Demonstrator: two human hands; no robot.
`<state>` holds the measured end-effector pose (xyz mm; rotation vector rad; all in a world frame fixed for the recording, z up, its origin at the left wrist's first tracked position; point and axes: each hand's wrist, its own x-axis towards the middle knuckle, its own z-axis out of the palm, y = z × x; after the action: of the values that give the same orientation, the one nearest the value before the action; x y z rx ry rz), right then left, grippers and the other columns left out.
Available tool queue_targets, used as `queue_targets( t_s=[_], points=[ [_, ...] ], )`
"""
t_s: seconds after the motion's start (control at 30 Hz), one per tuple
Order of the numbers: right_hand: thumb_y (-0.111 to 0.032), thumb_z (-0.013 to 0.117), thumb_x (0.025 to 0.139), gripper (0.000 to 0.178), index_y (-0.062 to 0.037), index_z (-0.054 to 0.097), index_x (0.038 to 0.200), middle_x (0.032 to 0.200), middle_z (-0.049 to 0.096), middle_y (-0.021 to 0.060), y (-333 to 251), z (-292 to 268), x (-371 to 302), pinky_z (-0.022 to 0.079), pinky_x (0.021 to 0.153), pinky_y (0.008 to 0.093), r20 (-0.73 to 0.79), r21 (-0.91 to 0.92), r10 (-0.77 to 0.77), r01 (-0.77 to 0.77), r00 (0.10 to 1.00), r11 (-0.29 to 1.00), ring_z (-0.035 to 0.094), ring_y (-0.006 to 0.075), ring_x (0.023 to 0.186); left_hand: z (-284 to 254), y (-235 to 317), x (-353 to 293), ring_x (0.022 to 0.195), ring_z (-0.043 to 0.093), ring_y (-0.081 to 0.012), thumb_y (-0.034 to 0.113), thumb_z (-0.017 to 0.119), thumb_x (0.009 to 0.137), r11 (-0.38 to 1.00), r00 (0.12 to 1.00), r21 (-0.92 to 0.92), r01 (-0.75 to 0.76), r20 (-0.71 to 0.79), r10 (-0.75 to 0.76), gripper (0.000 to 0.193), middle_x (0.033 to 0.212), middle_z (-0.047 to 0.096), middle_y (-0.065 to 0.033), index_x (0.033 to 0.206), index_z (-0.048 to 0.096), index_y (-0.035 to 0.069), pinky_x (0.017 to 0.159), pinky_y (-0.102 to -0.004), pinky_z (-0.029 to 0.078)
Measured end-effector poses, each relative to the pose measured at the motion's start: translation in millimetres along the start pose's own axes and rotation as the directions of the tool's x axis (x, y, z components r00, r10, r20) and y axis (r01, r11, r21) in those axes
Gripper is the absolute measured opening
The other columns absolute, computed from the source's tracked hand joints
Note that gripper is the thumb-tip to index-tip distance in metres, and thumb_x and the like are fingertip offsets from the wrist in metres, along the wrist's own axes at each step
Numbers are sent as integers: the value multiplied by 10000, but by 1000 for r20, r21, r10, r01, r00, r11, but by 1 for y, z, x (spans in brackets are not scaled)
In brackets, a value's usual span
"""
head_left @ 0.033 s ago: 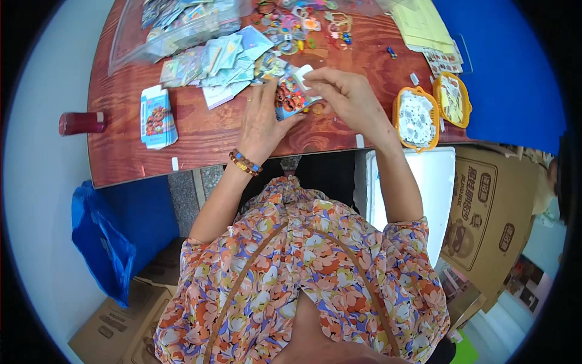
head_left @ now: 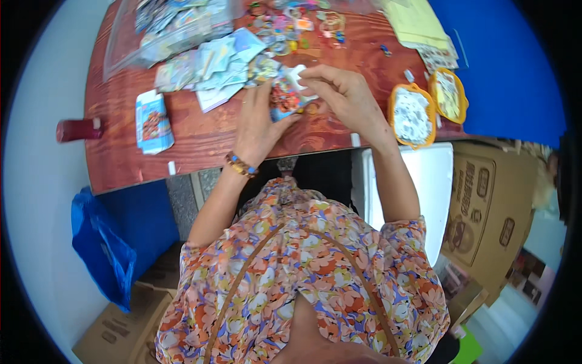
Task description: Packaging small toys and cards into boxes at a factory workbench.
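A small blue printed box (head_left: 284, 100) with a red picture stands tilted over the table in front of me. My left hand (head_left: 257, 118) grips it from the left, with the thumb along its near edge. At the box's white end flap (head_left: 297, 77), my right hand (head_left: 342, 100) is closed, thumb and forefinger pinched together against it. Motion blur hides whether the right fingertips hold anything besides the flap. To the left lies a stack of similar flat blue boxes (head_left: 154, 124). Beyond my left hand is a loose heap of pale blue packets (head_left: 221, 64).
A clear plastic bin (head_left: 182, 45) of packets stands at the far left, beside scattered small colourful trinkets (head_left: 285, 27). Two yellow baskets (head_left: 393, 121) with paper pieces sit at the right, near yellow sheets (head_left: 415, 27). A dark red cylinder (head_left: 79, 130) is by the left edge.
The tabletop and everything on it appear slightly further left and more blurred in the picture. Both hands keep the same hold on the box.
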<state>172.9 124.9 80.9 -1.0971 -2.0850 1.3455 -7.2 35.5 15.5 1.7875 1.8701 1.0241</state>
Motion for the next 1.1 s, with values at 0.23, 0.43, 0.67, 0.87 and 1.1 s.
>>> queue_targets(
  t_s=[0.23, 0.43, 0.67, 0.87, 1.1],
  points=[
    [-111, 605, 947, 205, -16, 690, 1107, 909, 708, 69, 52, -92, -57, 475, 583, 246, -430, -261, 124, -255, 894, 931, 683, 127, 781, 1, -4, -19, 1163, 576, -350, 310, 874, 718, 977, 988, -186, 108, 129, -85, 813, 1235, 590, -200, 1355, 495, -24, 967, -427, 472],
    [-125, 683, 861, 202, -3, 692, 1022, 896, 697, 87, 106, -127, -96, 487, 629, 284, -470, -417, 294, -503, 832, 757, 680, 147, 796, 26, 23, -13, 1116, 603, -341, 326, 876, 715, 966, 979, -259, -3, 196, 55, 837, 1196, 590, -191, 1375, 483, -5, 930, -423, 496],
    [-91, 682, 854, 99, -11, 628, 875, 774, 598, 42, 121, -131, -95, 460, 610, 260, -428, -324, 211, -367, 879, 872, 595, 105, 683, 27, 33, -15, 1084, 614, -361, 329, 877, 712, 985, 965, -154, -75, 236, 110, 837, 1190, 586, -196, 1384, 480, 25, 904, -433, 510],
    [-90, 640, 932, 74, -39, 617, 882, 749, 596, -25, 129, -152, -102, 407, 531, 206, -468, 46, 284, -297, 837, 954, 562, 48, 595, 27, 37, -9, 1080, 615, -359, 317, 872, 721, 981, 967, -129, -147, 189, 170, 829, 1191, 588, -190, 1387, 476, 23, 903, -434, 510],
    [-107, 670, 923, 99, -65, 690, 1010, 735, 627, -52, 117, -144, -105, 302, 468, 157, -432, 264, 333, -236, 838, 935, 542, -3, 579, 37, 44, -7, 1105, 594, -377, 346, 854, 734, 980, 939, -100, -171, 285, 193, 832, 1219, 576, -192, 1392, 463, 20, 908, -453, 511]
  ],
)
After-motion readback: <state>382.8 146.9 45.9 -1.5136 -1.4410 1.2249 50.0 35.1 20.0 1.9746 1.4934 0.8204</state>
